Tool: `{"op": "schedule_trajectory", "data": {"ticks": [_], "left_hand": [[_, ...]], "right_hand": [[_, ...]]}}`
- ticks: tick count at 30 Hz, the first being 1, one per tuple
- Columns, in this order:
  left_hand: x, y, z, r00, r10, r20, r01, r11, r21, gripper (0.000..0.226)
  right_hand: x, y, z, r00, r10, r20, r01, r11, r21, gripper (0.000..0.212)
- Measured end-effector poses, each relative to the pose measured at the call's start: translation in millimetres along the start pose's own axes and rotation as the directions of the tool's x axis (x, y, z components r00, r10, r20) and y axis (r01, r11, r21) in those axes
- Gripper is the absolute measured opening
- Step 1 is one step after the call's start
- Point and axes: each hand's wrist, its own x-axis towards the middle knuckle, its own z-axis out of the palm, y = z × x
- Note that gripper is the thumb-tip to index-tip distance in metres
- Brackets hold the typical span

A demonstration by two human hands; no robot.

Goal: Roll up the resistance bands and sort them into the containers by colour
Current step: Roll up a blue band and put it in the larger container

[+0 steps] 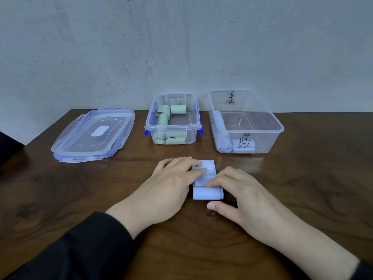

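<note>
A pale blue resistance band (206, 192) lies on the wooden table in front of me, its near end wound into a roll and its far end flat. My left hand (171, 190) presses fingers on the flat part. My right hand (240, 197) has its fingers on the top of the roll and its thumb just in front. Behind stand two clear containers. The middle container (173, 126) holds several green rolls (178, 109). The right container (278, 126) holds blue rolls (226, 147) along its left and front sides.
Two stacked clear lids with blue clips (92, 136) lie at the back left. A grey wall rises right behind the table's far edge. A dark object (8, 146) sits at the left edge of the view.
</note>
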Motion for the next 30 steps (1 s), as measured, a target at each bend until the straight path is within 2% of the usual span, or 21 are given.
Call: {"op": "schedule_trajectory", "data": {"ticks": [3,8,14,19,24,28,30], "left_hand": [[6,-2,-1,0.999,-0.017,-0.032,0.017,1.000,-0.001,0.054],[10,0,-3,0.997,-0.038,-0.068,0.033,0.997,-0.077,0.031],[14,0,-2,0.993,-0.080,-0.084,0.070,0.990,-0.122,0.023],[18,-3,0,0.994,-0.086,-0.066,0.076,0.988,-0.136,0.021],[21,-5,-2,0.992,-0.111,-0.059,0.097,0.976,-0.197,0.031],[20,-4,-4,0.993,-0.100,-0.063,0.084,0.971,-0.224,0.029],[19,-3,-5,0.994,-0.095,-0.054,0.081,0.971,-0.227,0.027]], "right_hand": [[2,1,0,1.000,-0.005,-0.011,0.005,1.000,0.009,0.024],[2,6,-10,0.991,-0.054,0.120,0.050,0.998,0.037,0.018],[4,4,-9,0.998,-0.032,0.048,0.027,0.994,0.107,0.009],[7,7,-6,0.998,-0.019,0.065,0.018,1.000,0.024,0.035],[11,10,-3,1.000,0.009,-0.001,-0.008,0.998,0.064,0.030],[9,10,-7,0.999,-0.018,0.050,0.014,0.997,0.077,0.017],[8,11,-8,0.996,-0.026,0.083,0.020,0.997,0.070,0.019]]}}
